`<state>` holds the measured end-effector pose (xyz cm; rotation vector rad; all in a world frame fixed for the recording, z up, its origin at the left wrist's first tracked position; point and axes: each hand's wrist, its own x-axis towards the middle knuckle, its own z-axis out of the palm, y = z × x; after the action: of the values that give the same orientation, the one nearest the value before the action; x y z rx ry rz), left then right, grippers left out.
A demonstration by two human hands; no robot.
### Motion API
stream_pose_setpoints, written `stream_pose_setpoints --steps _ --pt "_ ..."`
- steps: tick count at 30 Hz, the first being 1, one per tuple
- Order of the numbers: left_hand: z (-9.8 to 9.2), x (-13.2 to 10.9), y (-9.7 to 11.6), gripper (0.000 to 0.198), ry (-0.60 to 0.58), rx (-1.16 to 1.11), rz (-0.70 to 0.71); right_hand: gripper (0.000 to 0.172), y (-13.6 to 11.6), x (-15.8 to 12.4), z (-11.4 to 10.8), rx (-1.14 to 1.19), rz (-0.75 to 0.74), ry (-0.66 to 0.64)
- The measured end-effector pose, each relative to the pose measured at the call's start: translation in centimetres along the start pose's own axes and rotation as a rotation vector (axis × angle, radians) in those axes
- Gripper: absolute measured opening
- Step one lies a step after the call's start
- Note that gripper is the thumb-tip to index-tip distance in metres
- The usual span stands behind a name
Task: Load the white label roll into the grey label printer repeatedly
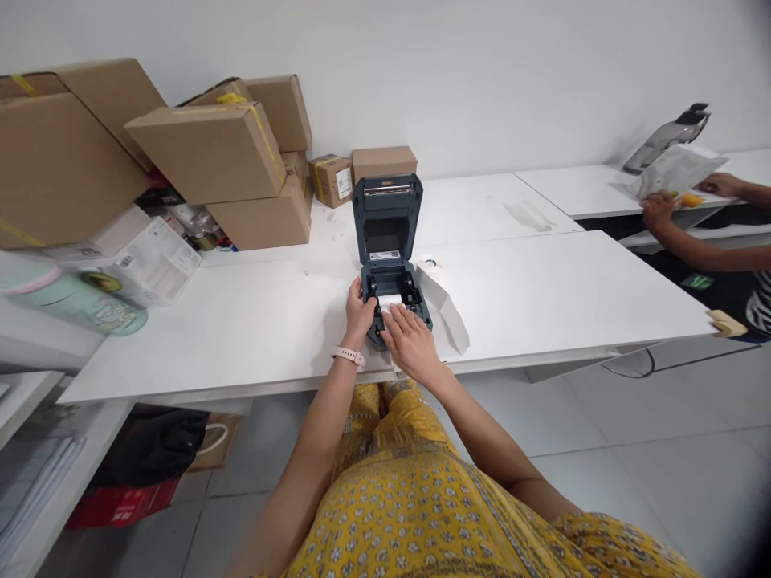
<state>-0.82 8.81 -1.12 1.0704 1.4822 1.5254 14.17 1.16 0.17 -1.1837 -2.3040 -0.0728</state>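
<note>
A dark blue-grey label printer (389, 225) stands on the white table in front of me with its lid raised. White label paper (389, 301) lies inside the printer and comes forward over its front edge. My left hand (359, 309) holds the printer's left side, thumb at the inner rim and fingers outside. Across the printer's front, my right hand (410, 339) rests with fingers stretched out flat on the paper. A loose curled white paper strip (449, 311) lies to the right of the printer. What is under my right palm is hidden.
Cardboard boxes (208, 156) are stacked at the back left, with a green bottle (90, 299) and a white box (148, 261) near them. To the right, another person's hands (659, 210) hold a plastic packet (675, 170). The table's front edge (241, 391) is close to me.
</note>
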Motion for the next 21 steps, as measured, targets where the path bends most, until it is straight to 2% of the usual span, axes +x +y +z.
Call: stream_pose_setpoints --steps 7,21 --pt "-0.16 -0.04 -0.05 0.072 -0.013 0.044 0.022 0.039 -0.42 -0.27 -0.24 0.043 0.031 0.052" --pt "-0.14 -0.18 0.0 0.069 -0.028 0.023 0.052 0.036 -0.1 -1.02 -0.63 0.143 0.05 0.067"
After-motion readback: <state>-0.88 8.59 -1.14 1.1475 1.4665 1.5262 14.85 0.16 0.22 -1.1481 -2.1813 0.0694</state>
